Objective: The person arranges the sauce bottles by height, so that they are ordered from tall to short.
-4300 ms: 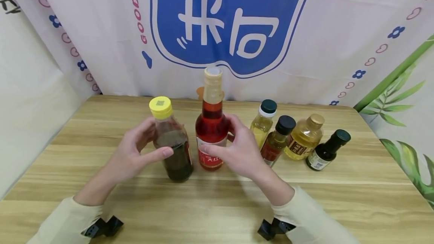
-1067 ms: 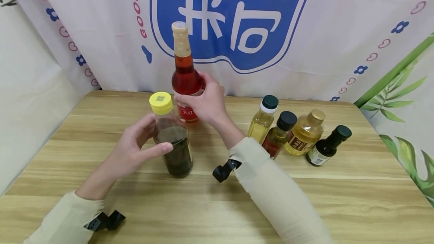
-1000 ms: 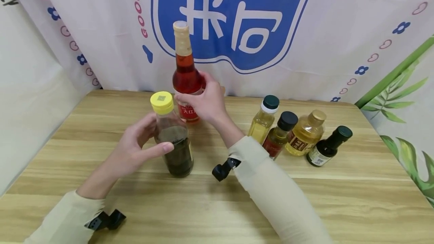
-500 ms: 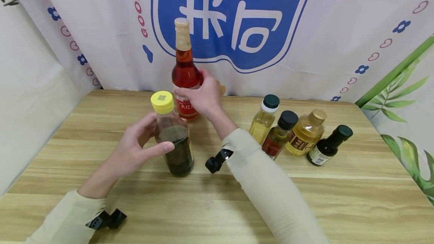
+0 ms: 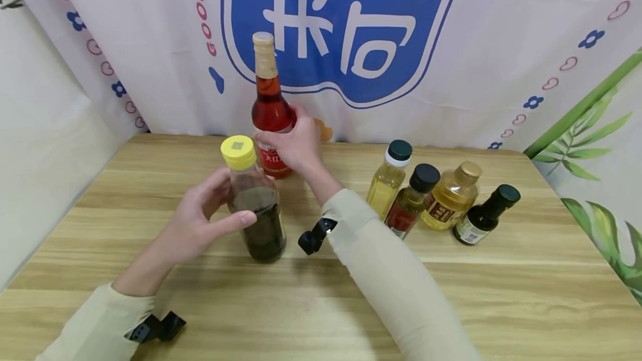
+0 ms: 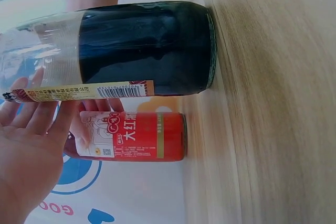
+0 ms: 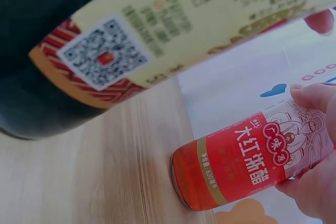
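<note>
A dark sauce bottle (image 5: 263, 227) with a yellow cap (image 5: 238, 152) stands upright near the middle of the wooden table. My left hand (image 5: 193, 222) holds it from the left, thumb in front and fingers reaching round behind. Behind it, toward the back edge, is a tall red vinegar bottle (image 5: 273, 113) with a red-and-white label (image 7: 247, 153). My right hand (image 5: 301, 141) grips this bottle from its right side at the label, thumb across the front. In the left wrist view the dark bottle (image 6: 147, 45) hides part of the left fingers.
To the right stand a pale oil bottle (image 5: 385, 183), a black-capped bottle (image 5: 408, 208), a round golden oil bottle (image 5: 451, 199) and a small dark bottle (image 5: 484, 219). A white printed cloth (image 5: 506, 32) hangs behind the table (image 5: 311, 305).
From beside the dark bottle, my right hand has carried the red vinegar bottle back and left, behind it; lately it shifted only slightly. My left hand has stayed at the dark bottle.
</note>
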`<action>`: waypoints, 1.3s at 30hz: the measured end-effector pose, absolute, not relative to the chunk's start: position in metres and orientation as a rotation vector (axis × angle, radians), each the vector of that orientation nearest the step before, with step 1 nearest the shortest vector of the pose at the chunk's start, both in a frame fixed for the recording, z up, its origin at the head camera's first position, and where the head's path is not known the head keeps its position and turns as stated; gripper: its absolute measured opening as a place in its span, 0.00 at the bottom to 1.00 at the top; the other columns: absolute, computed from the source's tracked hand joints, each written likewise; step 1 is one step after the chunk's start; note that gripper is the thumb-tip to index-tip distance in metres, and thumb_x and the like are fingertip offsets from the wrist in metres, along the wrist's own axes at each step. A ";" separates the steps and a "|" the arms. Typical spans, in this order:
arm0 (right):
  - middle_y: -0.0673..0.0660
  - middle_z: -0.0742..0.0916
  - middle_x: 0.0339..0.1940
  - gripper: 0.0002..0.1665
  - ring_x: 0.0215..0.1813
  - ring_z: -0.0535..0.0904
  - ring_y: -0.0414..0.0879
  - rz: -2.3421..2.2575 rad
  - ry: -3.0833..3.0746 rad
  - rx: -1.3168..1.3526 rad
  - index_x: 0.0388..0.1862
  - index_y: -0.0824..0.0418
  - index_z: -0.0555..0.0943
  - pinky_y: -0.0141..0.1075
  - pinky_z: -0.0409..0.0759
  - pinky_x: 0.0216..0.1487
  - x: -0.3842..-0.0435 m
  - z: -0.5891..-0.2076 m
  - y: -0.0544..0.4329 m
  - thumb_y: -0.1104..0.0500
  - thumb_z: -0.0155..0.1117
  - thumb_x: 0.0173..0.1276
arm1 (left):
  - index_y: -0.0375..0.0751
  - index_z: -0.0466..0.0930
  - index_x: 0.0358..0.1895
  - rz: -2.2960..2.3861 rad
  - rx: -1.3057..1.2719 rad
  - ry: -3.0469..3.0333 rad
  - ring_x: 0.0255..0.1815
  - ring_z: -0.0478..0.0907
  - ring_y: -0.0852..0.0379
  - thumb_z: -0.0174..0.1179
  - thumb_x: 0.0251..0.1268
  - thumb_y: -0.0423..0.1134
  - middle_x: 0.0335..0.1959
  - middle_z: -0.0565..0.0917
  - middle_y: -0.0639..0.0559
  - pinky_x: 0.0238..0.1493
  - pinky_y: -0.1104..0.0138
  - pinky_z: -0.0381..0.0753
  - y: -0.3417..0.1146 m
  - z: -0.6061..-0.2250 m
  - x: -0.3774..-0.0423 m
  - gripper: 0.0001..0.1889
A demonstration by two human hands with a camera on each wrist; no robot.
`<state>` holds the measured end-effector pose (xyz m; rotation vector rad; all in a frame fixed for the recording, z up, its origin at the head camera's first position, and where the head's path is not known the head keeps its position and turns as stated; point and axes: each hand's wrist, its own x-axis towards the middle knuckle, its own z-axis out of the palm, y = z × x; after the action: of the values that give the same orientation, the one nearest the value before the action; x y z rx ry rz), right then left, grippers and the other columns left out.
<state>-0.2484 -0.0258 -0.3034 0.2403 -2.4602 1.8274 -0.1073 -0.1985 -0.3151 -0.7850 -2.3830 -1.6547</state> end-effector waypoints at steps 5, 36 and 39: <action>0.53 0.84 0.68 0.41 0.68 0.81 0.47 1.799 -2.484 0.259 0.74 0.52 0.71 0.48 0.83 0.70 -0.253 -0.304 -0.026 0.52 0.80 0.66 | 0.35 0.76 0.64 -1.654 -0.786 -2.377 0.51 0.83 0.58 0.67 0.64 0.22 0.53 0.87 0.54 0.55 0.74 0.83 -0.198 -0.314 -0.107 0.25; 0.53 0.86 0.65 0.41 0.67 0.82 0.48 1.648 -2.587 0.230 0.72 0.51 0.73 0.49 0.84 0.69 -0.250 -0.305 -0.024 0.47 0.81 0.65 | 0.36 0.75 0.67 -1.699 -0.799 -2.359 0.52 0.82 0.59 0.65 0.64 0.21 0.56 0.86 0.54 0.54 0.74 0.82 -0.199 -0.316 -0.108 0.28; 0.53 0.86 0.66 0.41 0.67 0.82 0.48 1.642 -2.588 0.230 0.72 0.52 0.73 0.50 0.84 0.69 -0.249 -0.304 -0.024 0.47 0.81 0.65 | 0.35 0.76 0.66 -1.702 -0.802 -2.347 0.50 0.82 0.58 0.65 0.63 0.20 0.54 0.86 0.53 0.52 0.74 0.82 -0.199 -0.316 -0.108 0.26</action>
<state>-0.2491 -0.0238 -0.3035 0.2296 -2.5882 1.6418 -0.1078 -0.1987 -0.3160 -0.8018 -2.3466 -1.7017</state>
